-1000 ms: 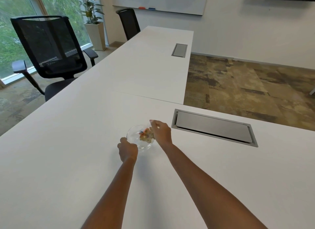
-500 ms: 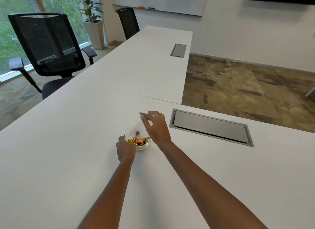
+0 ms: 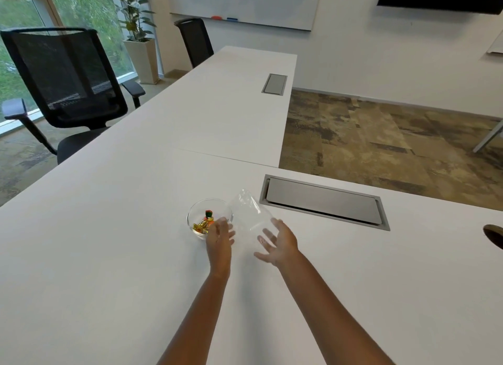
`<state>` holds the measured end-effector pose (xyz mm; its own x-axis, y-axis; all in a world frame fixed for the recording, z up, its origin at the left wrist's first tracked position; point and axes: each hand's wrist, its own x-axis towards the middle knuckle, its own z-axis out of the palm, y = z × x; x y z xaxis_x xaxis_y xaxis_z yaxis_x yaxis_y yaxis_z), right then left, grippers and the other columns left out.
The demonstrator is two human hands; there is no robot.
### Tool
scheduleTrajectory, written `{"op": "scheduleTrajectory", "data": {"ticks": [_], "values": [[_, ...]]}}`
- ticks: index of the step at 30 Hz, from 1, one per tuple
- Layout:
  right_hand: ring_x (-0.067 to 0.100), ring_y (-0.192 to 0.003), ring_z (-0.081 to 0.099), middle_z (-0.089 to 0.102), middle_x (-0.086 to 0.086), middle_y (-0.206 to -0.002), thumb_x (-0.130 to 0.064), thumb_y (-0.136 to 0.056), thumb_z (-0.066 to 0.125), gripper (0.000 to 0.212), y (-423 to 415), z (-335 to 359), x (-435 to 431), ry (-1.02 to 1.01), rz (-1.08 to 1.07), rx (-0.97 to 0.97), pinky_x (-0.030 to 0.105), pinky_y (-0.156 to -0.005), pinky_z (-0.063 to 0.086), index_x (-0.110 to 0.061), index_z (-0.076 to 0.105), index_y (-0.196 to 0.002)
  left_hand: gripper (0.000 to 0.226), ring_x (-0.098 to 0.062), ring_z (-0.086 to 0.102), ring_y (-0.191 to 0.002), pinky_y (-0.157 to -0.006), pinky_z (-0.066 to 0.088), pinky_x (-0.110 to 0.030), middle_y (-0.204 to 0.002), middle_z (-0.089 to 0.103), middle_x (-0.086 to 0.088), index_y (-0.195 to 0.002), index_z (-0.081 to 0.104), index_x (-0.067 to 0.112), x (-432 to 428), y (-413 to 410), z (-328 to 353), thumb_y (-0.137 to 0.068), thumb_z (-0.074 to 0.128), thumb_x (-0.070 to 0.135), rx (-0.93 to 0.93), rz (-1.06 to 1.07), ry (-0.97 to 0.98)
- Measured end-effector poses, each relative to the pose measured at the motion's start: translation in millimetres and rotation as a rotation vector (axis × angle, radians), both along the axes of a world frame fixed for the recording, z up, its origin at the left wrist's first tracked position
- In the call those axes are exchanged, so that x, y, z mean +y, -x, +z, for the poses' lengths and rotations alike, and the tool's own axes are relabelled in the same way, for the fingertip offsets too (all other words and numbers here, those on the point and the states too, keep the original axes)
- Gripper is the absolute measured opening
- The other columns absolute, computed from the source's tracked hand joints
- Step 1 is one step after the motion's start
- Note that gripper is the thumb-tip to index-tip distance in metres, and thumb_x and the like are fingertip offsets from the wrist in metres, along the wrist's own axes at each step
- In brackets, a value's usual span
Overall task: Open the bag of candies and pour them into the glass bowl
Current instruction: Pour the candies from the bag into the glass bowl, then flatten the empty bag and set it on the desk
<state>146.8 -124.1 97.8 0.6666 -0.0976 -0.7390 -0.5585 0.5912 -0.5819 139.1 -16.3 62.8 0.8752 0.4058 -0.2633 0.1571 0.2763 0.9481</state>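
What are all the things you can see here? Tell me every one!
table: one, white, L-shaped, fills the foreground
glass bowl: one, clear, on the table
candies: several, yellow, orange and green, inside the bowl
plastic bag: one, clear, looks empty, right of the bowl
cable hatches: two, grey, set into the table
chairs: two, black, far side
plant: one, green, white pot, by the window
whiteboard: one, white, on the wall
left hand: open, beside the bowl
right hand: open, fingers spread, by the bag
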Motion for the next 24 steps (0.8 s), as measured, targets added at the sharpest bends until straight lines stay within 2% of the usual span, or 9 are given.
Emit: {"op": "scheduleTrajectory", "data": {"ticks": [5,7,9,11,14,17,20,22,24], "values": [[0.029,-0.101,0.053,0.057,0.005,-0.09,-0.028,-0.092,0.049,0.033,36,-18,-17,-0.007,0.109,0.06,0.06,-0.102,0.034,-0.017,0.054,-0.123,0.015,-0.016,0.055,-0.069,-0.066,0.046,-0.025,-0.074,0.058,-0.003,-0.09,0.058,0.007,-14,12,-3,-0.095,0.044,0.008,-0.02,0.026,0.1],[0.031,-0.108,0.054,0.059,0.008,-0.105,-0.031,-0.094,0.047,0.035,46,-23,-27,0.115,0.167,0.053,0.055,-0.1,0.035,-0.015,0.052,-0.124,0.016,-0.016,0.053,-0.065,-0.063,0.046,-0.025,-0.07,0.055,-0.004,-0.088,0.058,0.006,-16,15,-6,-0.095,0.043,0.006,-0.02,0.004,0.05],[0.031,-0.119,0.052,0.057,0.01,-0.123,-0.031,-0.094,0.047,0.035,50,-27,-38,0.356,0.153,-0.019,0.043,-0.093,0.036,-0.013,0.052,-0.123,0.018,-0.015,0.052,-0.061,-0.056,0.046,-0.02,-0.066,0.053,-0.004,-0.086,0.058,0.006,-19,19,-10,-0.095,0.042,0.006,-0.029,-0.045,-0.037],[0.026,-0.117,0.052,0.058,0.008,-0.127,-0.031,-0.094,0.049,0.031,52,-25,-47,0.518,0.163,-0.148,0.034,-0.089,0.035,-0.013,0.056,-0.119,0.02,-0.013,0.05,-0.057,-0.049,0.045,-0.014,-0.063,0.051,-0.003,-0.083,0.058,0.007,-21,23,-14,-0.096,0.042,0.007,-0.042,-0.107,-0.116],[0.025,-0.106,0.056,0.061,0.005,-0.108,-0.034,-0.093,0.05,0.026,53,-15,-56,0.517,0.254,-0.27,0.031,-0.083,0.038,-0.014,0.06,-0.107,0.021,-0.013,0.049,-0.052,-0.043,0.042,-0.008,-0.062,0.051,-0.003,-0.083,0.059,0.007,-27,29,-16,-0.096,0.042,0.009,-0.066,-0.214,-0.229],[0.019,-0.088,0.059,0.065,0.001,-0.091,-0.032,-0.091,0.054,0.021,54,-7,-61,0.498,0.252,-0.296,0.028,-0.068,0.041,-0.014,0.065,-0.095,0.021,-0.004,0.048,-0.045,-0.041,0.04,-0.006,-0.06,0.05,-0.001,-0.084,0.06,0.008,-36,34,-15,-0.096,0.043,0.01,-0.092,-0.294,-0.306],[0.013,-0.07,0.057,0.062,-0.001,-0.076,-0.023,-0.09,0.057,0.019,57,-6,-65,0.432,0.144,-0.294,0.023,-0.064,0.043,-0.018,0.065,-0.073,0.021,-0.013,0.047,-0.05,-0.048,0.044,-0.015,-0.061,0.048,0.0,-0.084,0.059,0.013,-45,40,-11,-0.096,0.043,0.013,-0.107,-0.294,-0.339],[0.012,-0.063,0.053,0.058,0.0,-0.071,-0.018,-0.091,0.057,0.021,59,-5,-66,0.369,0.052,-0.284,0.023,-0.061,0.045,-0.016,0.063,-0.071,0.024,-0.021,0.05,-0.061,-0.063,0.047,-0.031,-0.065,0.051,-0.001,-0.089,0.059,0.013,-51,46,-10,-0.098,0.038,0.023,-0.053,-0.257,-0.37],[0.012,-0.06,0.049,0.055,0.001,-0.068,-0.017,-0.092,0.055,0.022,61,-5,-67,0.312,-0.025,-0.271,0.023,-0.06,0.045,-0.014,0.062,-0.07,0.036,-0.027,0.056,-0.072,-0.074,0.048,-0.036,-0.071,0.056,-0.003,-0.094,0.059,0.009,-58,55,-13,-0.098,0.031,0.032,0.021,-0.232,-0.439]]}}
